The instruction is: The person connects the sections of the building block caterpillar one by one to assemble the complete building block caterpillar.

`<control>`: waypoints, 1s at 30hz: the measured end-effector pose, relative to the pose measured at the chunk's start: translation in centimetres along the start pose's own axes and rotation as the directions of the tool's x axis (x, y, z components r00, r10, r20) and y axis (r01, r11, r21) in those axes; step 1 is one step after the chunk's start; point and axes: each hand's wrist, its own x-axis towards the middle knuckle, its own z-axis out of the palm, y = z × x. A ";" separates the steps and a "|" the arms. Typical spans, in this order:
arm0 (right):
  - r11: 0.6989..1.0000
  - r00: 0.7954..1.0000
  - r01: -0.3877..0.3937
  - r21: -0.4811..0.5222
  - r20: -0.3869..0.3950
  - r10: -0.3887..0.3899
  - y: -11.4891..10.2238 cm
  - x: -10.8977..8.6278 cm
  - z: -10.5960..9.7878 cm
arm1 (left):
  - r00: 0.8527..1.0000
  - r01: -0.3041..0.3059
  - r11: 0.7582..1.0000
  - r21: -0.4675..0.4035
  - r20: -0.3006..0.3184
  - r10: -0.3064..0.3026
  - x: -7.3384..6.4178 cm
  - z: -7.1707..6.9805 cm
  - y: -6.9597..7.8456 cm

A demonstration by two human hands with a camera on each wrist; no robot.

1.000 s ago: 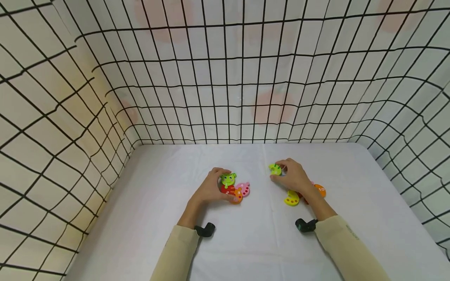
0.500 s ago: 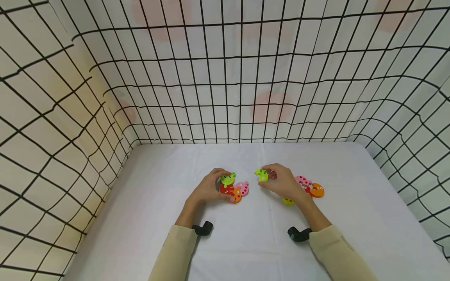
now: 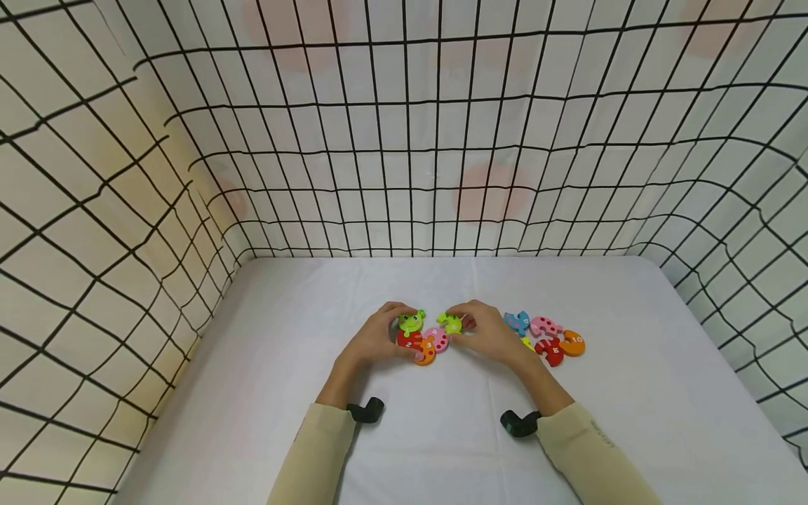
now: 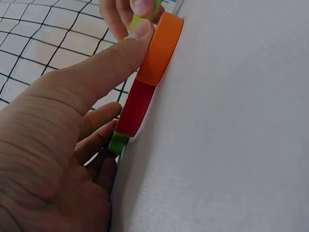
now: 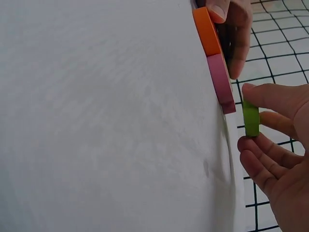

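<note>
My left hand (image 3: 372,338) curls round a joined row of numbered caterpillar puzzle pieces on the white cloth. The row has a green smiling head (image 3: 411,322), a red piece (image 3: 409,339), an orange piece (image 3: 426,353) and a pink piece (image 3: 439,339). Its thumb lies along the orange piece (image 4: 164,48), and its fingers are at the green head. Between thumb and fingers, my right hand (image 3: 492,335) pinches a light green puzzle piece (image 3: 450,322) just beyond the pink one. In the right wrist view this green piece (image 5: 251,119) is apart from the pink piece (image 5: 221,83).
Loose pieces lie right of my right hand: blue (image 3: 517,322), pink (image 3: 546,326), red (image 3: 550,351) and orange (image 3: 573,343). A yellow one (image 3: 529,343) is mostly hidden behind the forearm. Black wire mesh (image 3: 435,151) stands behind and beside the table.
My right hand has carried the light green piece leftward to beside the joined row, uncovering more of the loose pieces. My left hand has stayed in place.
</note>
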 end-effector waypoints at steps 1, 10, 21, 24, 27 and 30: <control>1.000 1.000 0.008 -0.006 0.009 -0.008 -0.1 0.1 0.0 | 1.000 0.001 1.000 -0.004 0.002 -0.001 0.0 0.0 0.0; 0.999 0.998 0.021 -0.036 0.055 -0.019 0.0 0.0 0.0 | 1.000 0.011 1.000 -0.010 0.005 -0.011 0.0 0.0 0.3; 0.999 0.998 0.013 -0.052 0.062 -0.010 0.3 0.0 0.5 | 0.999 -0.014 1.000 0.016 0.031 0.013 0.2 0.3 0.1; 0.998 0.998 0.021 -0.053 0.065 -0.017 0.3 -0.1 0.5 | 0.998 -0.044 0.998 0.052 0.056 0.041 0.2 0.3 0.2; 0.999 0.997 -0.003 -0.044 0.073 0.006 0.2 -0.4 0.4 | 0.996 -0.065 0.994 0.087 0.061 0.060 0.1 0.3 0.2; 0.999 0.998 -0.025 -0.041 0.060 0.028 0.3 -0.9 0.0 | 0.997 -0.054 0.993 0.110 0.053 0.048 0.0 0.4 0.1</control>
